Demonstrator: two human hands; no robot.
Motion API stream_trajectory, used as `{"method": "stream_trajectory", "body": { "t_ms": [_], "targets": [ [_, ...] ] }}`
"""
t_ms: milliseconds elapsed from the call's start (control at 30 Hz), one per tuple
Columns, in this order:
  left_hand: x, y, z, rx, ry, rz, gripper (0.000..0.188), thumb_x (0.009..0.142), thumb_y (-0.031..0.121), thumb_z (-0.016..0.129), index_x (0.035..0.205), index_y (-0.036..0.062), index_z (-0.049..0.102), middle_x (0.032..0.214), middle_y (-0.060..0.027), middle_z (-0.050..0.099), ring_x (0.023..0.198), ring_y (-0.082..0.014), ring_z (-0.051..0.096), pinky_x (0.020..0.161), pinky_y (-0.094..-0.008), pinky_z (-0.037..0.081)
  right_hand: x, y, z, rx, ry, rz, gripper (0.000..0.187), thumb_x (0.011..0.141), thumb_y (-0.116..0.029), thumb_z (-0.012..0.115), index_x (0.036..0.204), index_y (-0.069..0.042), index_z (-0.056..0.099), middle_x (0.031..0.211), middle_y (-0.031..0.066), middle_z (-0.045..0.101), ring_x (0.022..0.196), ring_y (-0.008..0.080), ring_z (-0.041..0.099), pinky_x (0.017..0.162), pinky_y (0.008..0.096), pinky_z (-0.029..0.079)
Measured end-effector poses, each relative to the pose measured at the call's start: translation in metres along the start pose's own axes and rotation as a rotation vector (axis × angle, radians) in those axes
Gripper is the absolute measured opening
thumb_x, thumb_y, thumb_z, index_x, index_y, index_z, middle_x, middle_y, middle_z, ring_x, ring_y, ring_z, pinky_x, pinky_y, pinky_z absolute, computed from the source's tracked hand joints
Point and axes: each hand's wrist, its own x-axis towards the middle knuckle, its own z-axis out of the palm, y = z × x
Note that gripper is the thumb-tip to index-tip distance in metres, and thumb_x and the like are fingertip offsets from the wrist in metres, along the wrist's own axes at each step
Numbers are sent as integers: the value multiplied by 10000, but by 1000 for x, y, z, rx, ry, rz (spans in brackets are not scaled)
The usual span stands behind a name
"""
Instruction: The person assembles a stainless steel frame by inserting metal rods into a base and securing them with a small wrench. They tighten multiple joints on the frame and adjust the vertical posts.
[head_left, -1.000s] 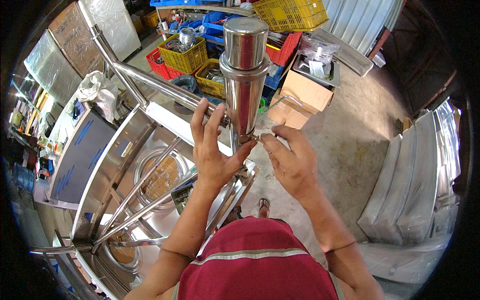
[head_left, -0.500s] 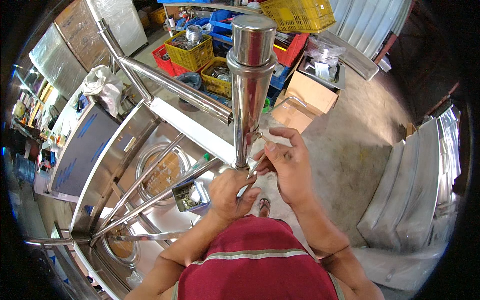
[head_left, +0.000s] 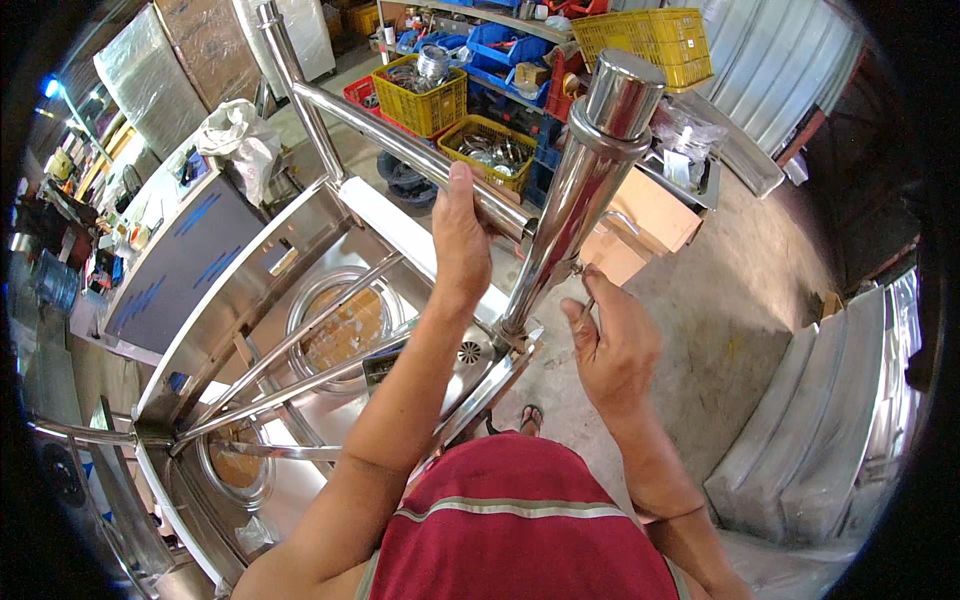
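A polished steel post (head_left: pixel 572 190) with a cylindrical cap leans up from the corner of an upturned steel frame (head_left: pixel 205 345). My left hand (head_left: pixel 463 240) is wrapped on the steel crossbar tube (head_left: pixel 385 135), its thumb lying along the top and its other fingers hidden. The crossbar's end meets the post's side. Low on the post's right side sits a small metal fitting (head_left: pixel 574 267). My right hand (head_left: pixel 618 350) is closed beside it, fingers curled around a thin metal tool, mostly hidden, with its tip at the fitting.
Beyond the post are yellow crates (head_left: pixel 425 100) of metal parts, blue bins (head_left: pixel 500 45) and a cardboard box (head_left: pixel 640 215). Plastic-wrapped panels (head_left: pixel 800 450) lean at the right. A dark grey panel (head_left: pixel 180 270) and a cluttered bench are at the left.
My left hand has left the post's foot and moved up onto the crossbar. The right hand stays by the fitting, its fingers more curled. The post appears farther right and more tilted as the view shifts.
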Motion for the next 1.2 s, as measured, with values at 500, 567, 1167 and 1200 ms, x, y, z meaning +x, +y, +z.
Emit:
{"method": "stream_trajectory", "body": {
  "t_ms": [500, 567, 1167, 1200],
  "targets": [
    [4, -6, -1, -206, -85, 24, 333, 1093, 396, 469, 1011, 82, 543, 790, -110, 677, 668, -154, 645, 625, -293, 552, 17, 35, 16, 1331, -148, 1209, 436, 1050, -394, 590, 1115, 35, 625, 870, 99, 691, 671, 181, 677, 634, 309, 568],
    [2, -4, -1, -205, -82, 11, 330, 1092, 396, 471, 1014, 85, 548, 792, -107, 679, 676, -157, 651, 625, -296, 553, 11, 29, 32, 1104, 220, 930, 378, 1041, -347, 618, 1124, 22, 625, 951, 100, 684, 792, 198, 682, 718, 303, 564],
    [3, -5, -1, -174, -67, 17, 337, 1089, 422, 469, 1027, 96, 531, 790, -98, 677, 566, -136, 619, 475, -252, 503, -31, -19, 9, 319, -6, -17, 280, 878, -94, 738, 1140, -51, 648, 896, 147, 686, 748, 340, 669, 639, 409, 532],
    [2, -5, -1, -181, -73, 15, 340, 1088, 423, 470, 1034, 92, 524, 792, -104, 674, 567, -143, 624, 473, -268, 521, -20, -18, 0, 272, -53, -44, 281, 875, -98, 739, 1141, -61, 653, 875, 141, 676, 727, 335, 658, 623, 401, 525]
  ]
}}
